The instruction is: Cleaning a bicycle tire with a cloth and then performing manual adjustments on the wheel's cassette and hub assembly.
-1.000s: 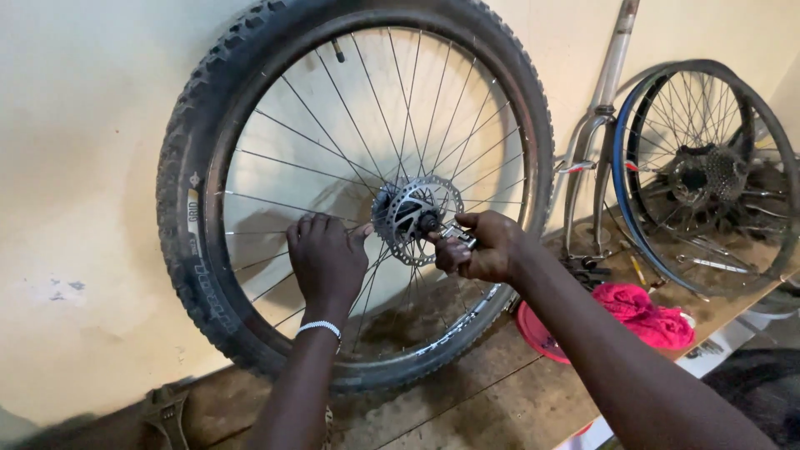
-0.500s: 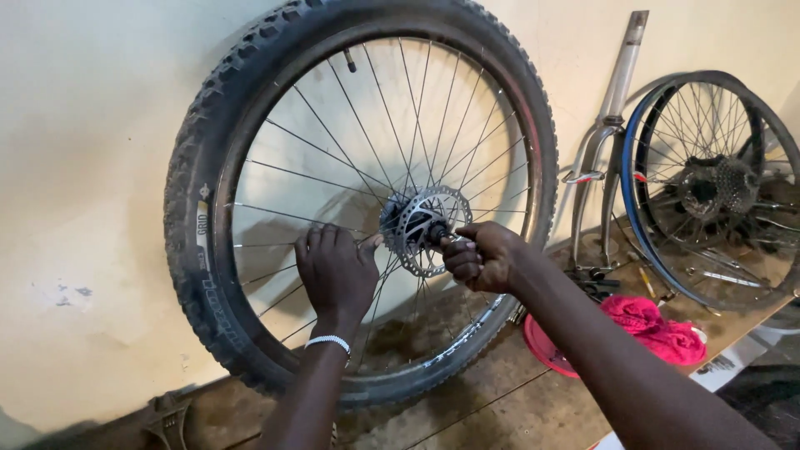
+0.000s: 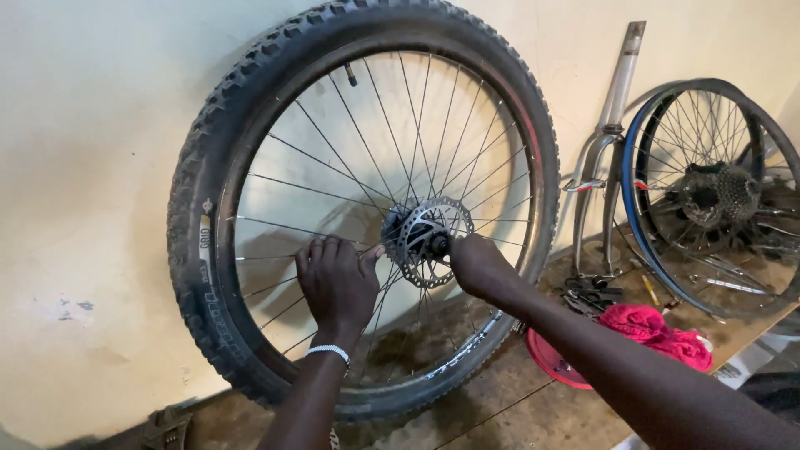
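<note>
A bicycle wheel with a knobby black tyre stands upright against a pale wall. At its centre sits a silver brake disc on the hub. My left hand lies flat against the spokes just left of the disc, fingers spread, a white beaded band on the wrist. My right hand is closed around the hub's axle end, right of the disc. What the fingers grip there is hidden.
A bare grey fork leans on the wall to the right. Beyond it stand more wheels, one with a sprocket cluster. A pink cloth over a red dish and small tools lie on the wooden bench.
The view has shifted a little. My left hand has flattened onto the spokes nearer the disc. My right hand stays at the hub, now pressed closer to the axle.
</note>
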